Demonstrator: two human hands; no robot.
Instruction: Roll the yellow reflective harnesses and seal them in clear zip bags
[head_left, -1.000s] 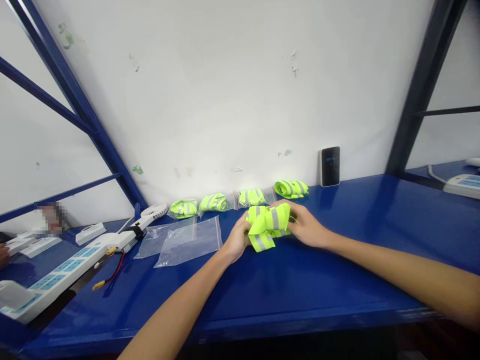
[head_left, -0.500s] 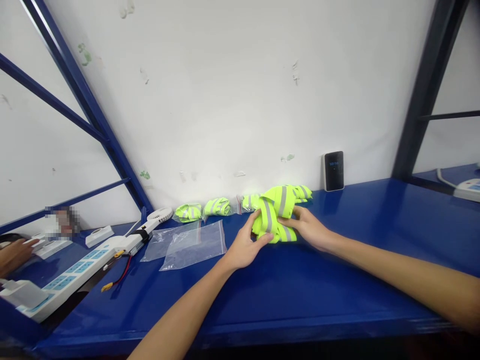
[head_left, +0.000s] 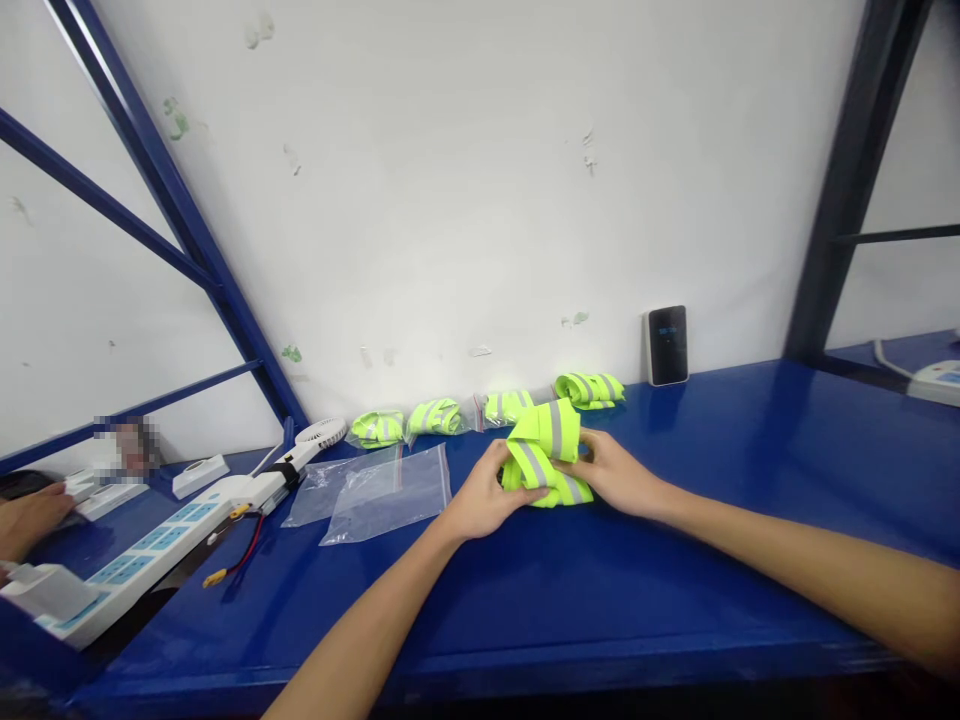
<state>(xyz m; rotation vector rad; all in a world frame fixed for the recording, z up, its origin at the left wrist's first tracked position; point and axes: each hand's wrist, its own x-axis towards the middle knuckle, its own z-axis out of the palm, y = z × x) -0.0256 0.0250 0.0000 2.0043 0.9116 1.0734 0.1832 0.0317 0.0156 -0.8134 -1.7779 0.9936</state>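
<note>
Because it might otherwise spring loose, the reflective strap bundle (head_left: 546, 432) is gripped between the left hand (head_left: 486, 497) and right hand (head_left: 621, 474).

The blue bench (head_left: 690, 560) is lined along its back with four reflective yellow-green bundles (head_left: 436, 415) and a black-screened device (head_left: 667, 346). Clear zip-lock bags (head_left: 390, 497) are laid flat, overlapping.

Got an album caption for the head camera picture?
Left hand and right hand hold a bright yellow striped cloth at a blue table, clear bags nearby.
</note>
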